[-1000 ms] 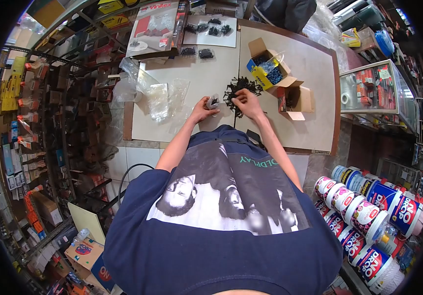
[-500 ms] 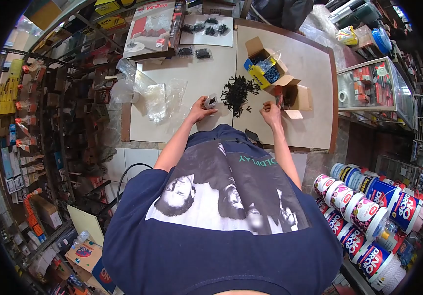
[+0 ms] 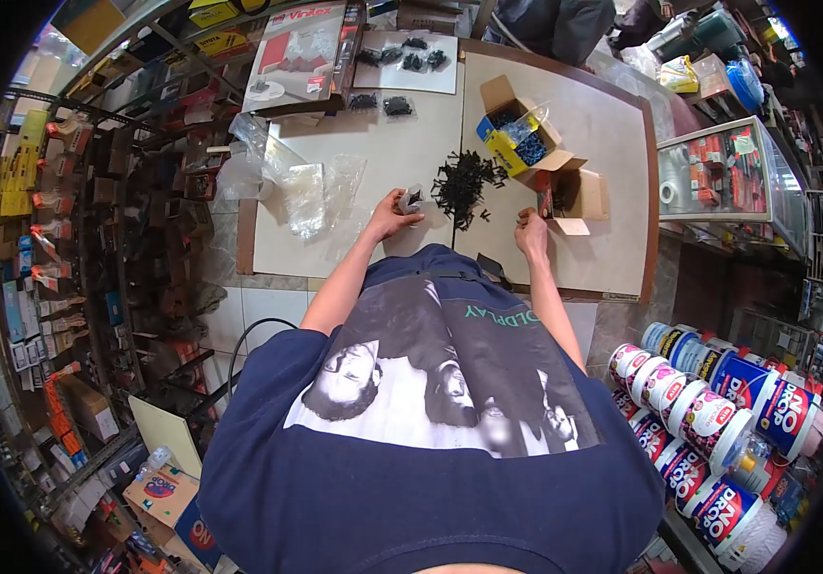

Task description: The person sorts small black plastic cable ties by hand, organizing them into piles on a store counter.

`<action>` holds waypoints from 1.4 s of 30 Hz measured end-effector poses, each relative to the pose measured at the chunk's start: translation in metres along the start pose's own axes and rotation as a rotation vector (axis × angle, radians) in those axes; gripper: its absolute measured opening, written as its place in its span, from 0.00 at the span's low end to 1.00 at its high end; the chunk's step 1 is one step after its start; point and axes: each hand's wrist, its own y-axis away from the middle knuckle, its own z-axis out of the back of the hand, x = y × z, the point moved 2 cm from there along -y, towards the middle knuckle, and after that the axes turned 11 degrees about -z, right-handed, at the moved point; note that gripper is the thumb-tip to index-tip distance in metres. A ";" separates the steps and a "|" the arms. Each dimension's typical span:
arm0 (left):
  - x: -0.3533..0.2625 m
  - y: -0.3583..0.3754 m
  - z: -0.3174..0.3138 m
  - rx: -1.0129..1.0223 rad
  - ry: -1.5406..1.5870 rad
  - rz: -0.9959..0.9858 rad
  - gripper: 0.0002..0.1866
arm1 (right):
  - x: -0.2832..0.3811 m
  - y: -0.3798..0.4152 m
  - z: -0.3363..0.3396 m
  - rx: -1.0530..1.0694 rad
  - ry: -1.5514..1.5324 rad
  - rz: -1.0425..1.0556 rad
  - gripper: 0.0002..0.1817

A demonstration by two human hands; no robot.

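My left hand (image 3: 391,218) is closed on a small clear plastic bag (image 3: 413,198) with some dark pieces inside. Just right of the bag lies a loose pile of small black screw-like pieces (image 3: 465,188), too small to name surely. My right hand (image 3: 531,232) is at the pile's lower right, close to an open brown cardboard box (image 3: 584,195). Its fingers are curled together, and whatever they may hold cannot be made out. Behind that box, a yellow open box (image 3: 504,151) contains small blue pieces (image 3: 529,147).
Clear plastic bags (image 3: 305,201) lie on the left of the table (image 3: 612,96). Filled packets (image 3: 398,105) sit at the back, near a Vinitex box (image 3: 298,53). A glass case (image 3: 717,172) stands at the right, paint buckets (image 3: 708,421) below it. Another person (image 3: 564,24) is beyond the table.
My right hand has shifted slightly away from me, toward the brown box, with its fingers drawn in. My left hand keeps its hold on the bag. Part of a person appears at upper right.
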 end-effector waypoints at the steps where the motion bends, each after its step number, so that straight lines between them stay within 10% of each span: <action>1: 0.000 0.000 0.000 0.001 0.000 0.000 0.35 | 0.000 -0.002 0.001 -0.019 0.007 -0.016 0.13; 14: -0.006 0.003 -0.001 -0.004 -0.017 -0.005 0.34 | 0.181 0.041 0.008 0.579 -0.456 0.252 0.18; 42: 0.006 -0.001 0.000 -0.022 -0.031 -0.006 0.35 | 0.044 0.015 -0.018 0.275 -0.043 0.068 0.15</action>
